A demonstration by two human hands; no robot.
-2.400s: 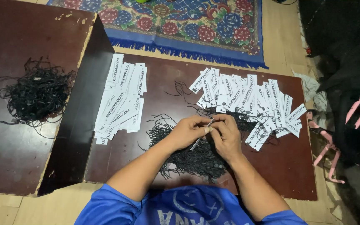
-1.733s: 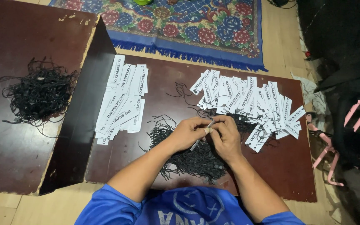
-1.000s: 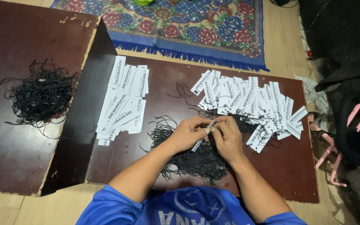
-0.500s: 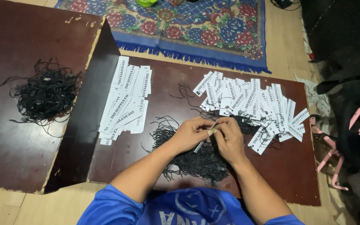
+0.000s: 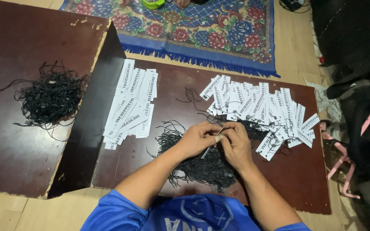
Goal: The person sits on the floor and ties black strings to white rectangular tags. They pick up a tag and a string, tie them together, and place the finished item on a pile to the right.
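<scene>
Hands [image 5: 219,141] pinch white tag [image 5: 213,143], long axis slanting toward upper right

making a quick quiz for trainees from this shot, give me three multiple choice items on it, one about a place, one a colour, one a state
1. Where does the neat stack of white paper tags lie?
A. on the rug
B. on the dark board, left of the hands
C. on the person's lap

2. What colour is the cord bundle on the far left board?
A. black
B. red
C. white

3. How do the left hand and right hand stand?
A. flat and apart on the board
B. raised off the board, empty
C. together, fingertips pinching a narrow tag over the near cord pile

Answers: 1 B, the stack sits on the board beside the left hand, short of the rug. 2 A, the strands are black against the brown wood. 3 C, the fingertips of both hands meet on a small pale strip above the cords.
</scene>
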